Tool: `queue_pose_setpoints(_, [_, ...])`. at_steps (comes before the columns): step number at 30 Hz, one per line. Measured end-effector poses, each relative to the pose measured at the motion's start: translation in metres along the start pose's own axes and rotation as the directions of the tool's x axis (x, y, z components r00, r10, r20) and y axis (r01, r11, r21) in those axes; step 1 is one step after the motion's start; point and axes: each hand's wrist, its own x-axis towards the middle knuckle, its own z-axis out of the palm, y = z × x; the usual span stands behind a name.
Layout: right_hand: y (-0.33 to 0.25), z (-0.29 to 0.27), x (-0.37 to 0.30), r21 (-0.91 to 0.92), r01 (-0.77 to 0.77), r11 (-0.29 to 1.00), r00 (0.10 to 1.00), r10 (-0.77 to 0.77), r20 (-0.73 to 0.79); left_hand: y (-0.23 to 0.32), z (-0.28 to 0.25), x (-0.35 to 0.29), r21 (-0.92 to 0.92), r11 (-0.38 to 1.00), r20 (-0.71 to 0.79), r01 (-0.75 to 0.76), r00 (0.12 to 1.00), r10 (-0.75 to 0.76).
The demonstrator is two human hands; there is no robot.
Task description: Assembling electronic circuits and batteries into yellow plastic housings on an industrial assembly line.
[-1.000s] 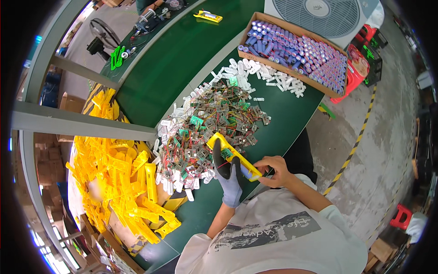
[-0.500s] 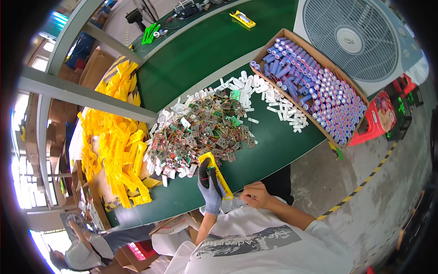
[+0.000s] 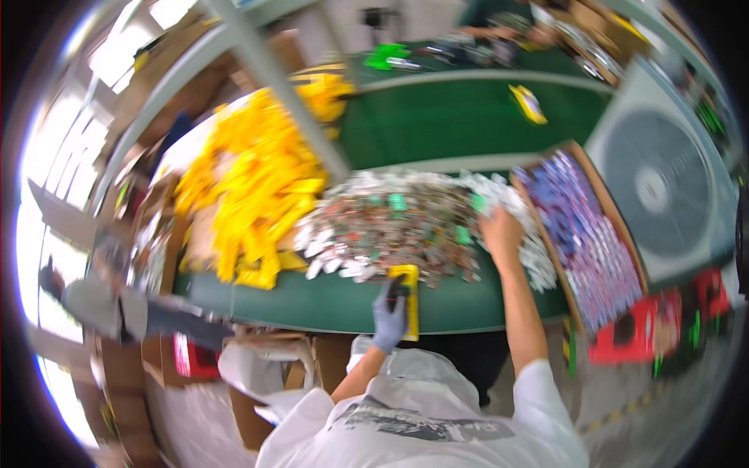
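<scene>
**Gloved hand grips yellow casing, bare hand in the parts heap**

The left hand (image 3: 388, 318), in a pale blue glove, is wrapped round a long yellow plastic casing (image 3: 407, 300), which it holds upright over the near edge of the green table (image 3: 460, 117). The casing's top end sits just at the rim of the pile of small circuit boards (image 3: 390, 226).

Over to the right hand (image 3: 500, 232): bare, arm stretched out, resting on the far right side of that same pile, where the boards meet a drift of small white plastic pieces (image 3: 521, 226). The picture is blurred, so whether its fingers are clenched on anything cannot be told.

Just right of that hand lies a cardboard tray (image 3: 581, 152) packed with blue and purple cylindrical cells (image 3: 593, 234). Beyond it stands a big grey fan (image 3: 659, 187). Left of the boards, a heap of yellow casings (image 3: 253, 183) spills across the table. Another yellow piece (image 3: 529, 103) lies alone farther back.
</scene>
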Motion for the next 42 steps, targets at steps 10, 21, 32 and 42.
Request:
queue_pose_setpoints(10, [-0.012,0.002,-0.009,0.11,0.129,0.986,0.947,-0.089,-0.307,0.0,-0.005,0.0,0.018,0.952,0.281,-0.306,0.915,0.289])
queue_pose_setpoints(21, [-0.013,-0.043,-0.102,0.809,-0.051,0.585,0.939,0.304,-0.161,0.023,0.027,0.013,-0.116,0.934,0.731,-0.337,0.608,0.311])
queue_pose_setpoints(32, [-0.082,-0.06,-0.213,0.93,-0.159,0.332,0.813,0.578,-0.068,0.006,0.03,0.044,-0.158,0.986,0.774,-0.053,0.614,0.157])
queue_pose_setpoints(42, [-0.098,-0.055,-0.245,0.822,-0.408,0.398,0.867,0.451,0.212,0.014,0.031,0.046,-0.215,0.962,0.766,-0.17,0.582,0.274])
